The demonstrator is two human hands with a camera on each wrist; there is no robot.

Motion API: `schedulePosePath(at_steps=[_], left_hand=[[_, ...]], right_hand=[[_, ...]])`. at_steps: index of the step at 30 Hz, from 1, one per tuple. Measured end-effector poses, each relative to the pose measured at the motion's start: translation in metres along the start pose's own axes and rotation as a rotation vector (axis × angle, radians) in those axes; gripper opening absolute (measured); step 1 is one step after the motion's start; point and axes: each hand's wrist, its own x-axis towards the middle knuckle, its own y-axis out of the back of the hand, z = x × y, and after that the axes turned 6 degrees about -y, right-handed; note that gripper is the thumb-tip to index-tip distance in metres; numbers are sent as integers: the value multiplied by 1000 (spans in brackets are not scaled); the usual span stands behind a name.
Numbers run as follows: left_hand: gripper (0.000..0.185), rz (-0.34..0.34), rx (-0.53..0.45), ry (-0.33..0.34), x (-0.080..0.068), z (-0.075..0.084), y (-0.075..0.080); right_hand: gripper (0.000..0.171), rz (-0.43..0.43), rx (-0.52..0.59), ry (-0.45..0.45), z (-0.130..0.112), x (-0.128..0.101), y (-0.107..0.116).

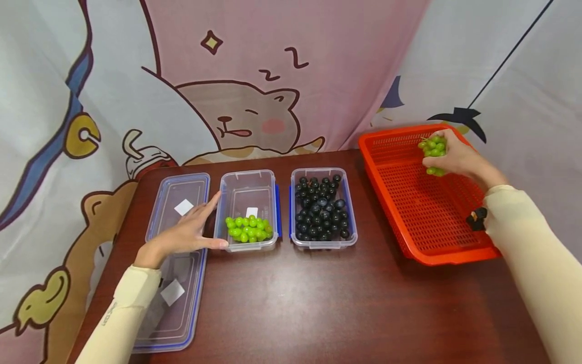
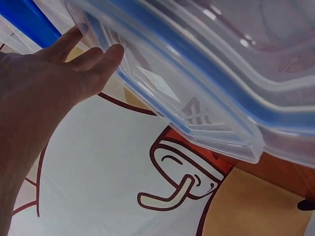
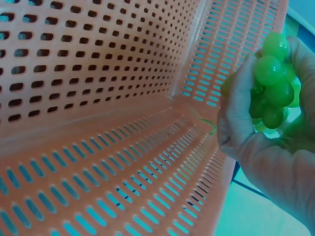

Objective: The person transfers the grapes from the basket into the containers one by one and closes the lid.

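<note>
My right hand [image 1: 456,154] grips a bunch of green grapes [image 1: 434,146] over the far right part of the red basket [image 1: 400,227]. In the right wrist view the fingers curl round the grapes [image 3: 275,88], and a bit of stem [image 3: 206,123] lies in the basket. My left hand [image 1: 191,230] is at the left side of a clear plastic container [image 1: 247,184], thumb and fingers spread along its wall. Green grapes [image 1: 247,230] lie in the near half of that container. The left wrist view shows the left hand [image 2: 74,69] with extended fingers.
A second clear container [image 1: 324,244] full of dark grapes [image 1: 320,210] stands between the first one and the basket. Two clear lids [image 1: 173,182] with blue seals lie at the left of the brown table [image 1: 291,303]. A patterned curtain [image 1: 254,50] hangs behind.
</note>
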Motion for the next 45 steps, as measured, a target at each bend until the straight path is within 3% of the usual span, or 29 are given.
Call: schedulePosePath(at_steps=[7, 19, 31, 45], left_hand=[[130, 1, 2, -1, 0, -2, -2], [130, 4, 10, 7, -2, 0, 0], [130, 2, 11, 2, -2, 0, 0], [130, 2, 7, 4, -3, 0, 1]], right_hand=[[77, 72, 6, 49, -11, -6, 3], [76, 116, 19, 120, -27, -25, -3], [75, 206, -2, 125, -50, -44, -14], [74, 215, -1, 160, -88, -60, -34]])
